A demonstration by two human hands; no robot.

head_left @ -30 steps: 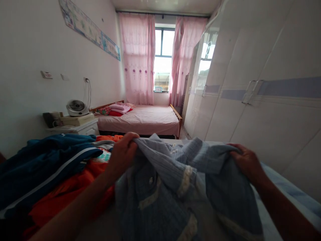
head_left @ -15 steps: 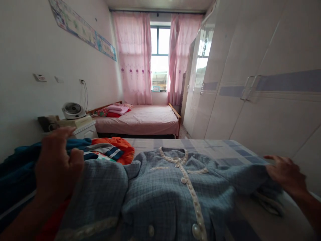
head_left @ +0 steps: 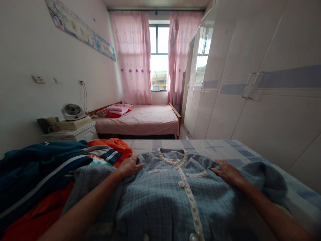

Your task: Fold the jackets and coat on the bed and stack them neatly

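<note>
Cardigan (head_left: 173,197) lies flat, placket running away from the person; left hand (head_left: 130,166) and right hand (head_left: 227,173) press spread on its shoulders, equally near.

A blue checked cardigan (head_left: 163,197) lies spread flat, front up and buttoned, on a bed (head_left: 220,147). Cream lace trims its round collar and placket, collar toward the bed's far end.

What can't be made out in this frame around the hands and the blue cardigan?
Head view only:
- Blue cardigan: hem cut off by the bottom edge.
- Its left sleeve: partly covered by the left hand and forearm.
- Orange garment: mostly buried under the navy jacket.
- Items on the nightstand: too small and dim to identify.
- Right hand: palm hidden, pressed flat.
</note>
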